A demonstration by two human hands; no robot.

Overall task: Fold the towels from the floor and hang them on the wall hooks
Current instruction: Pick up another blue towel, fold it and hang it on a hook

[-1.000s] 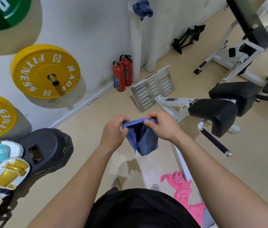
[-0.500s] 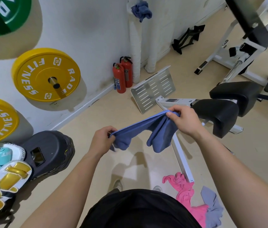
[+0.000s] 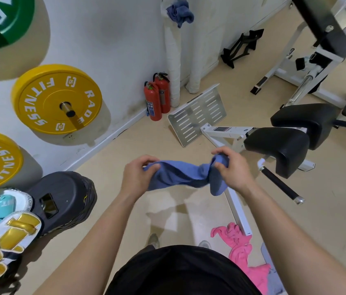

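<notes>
Gripping blue towel (image 3: 178, 175) ends: left hand (image 3: 138, 175), right hand (image 3: 232, 170); pink towel (image 3: 240, 250) partly hidden behind black shirt (image 3: 178, 271).

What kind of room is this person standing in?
Most likely a gym: a round yellow weight plate hangs on a wall peg, a black-padded white exercise machine stands nearby, and gold-and-white boxing gloves sit at left.
</notes>
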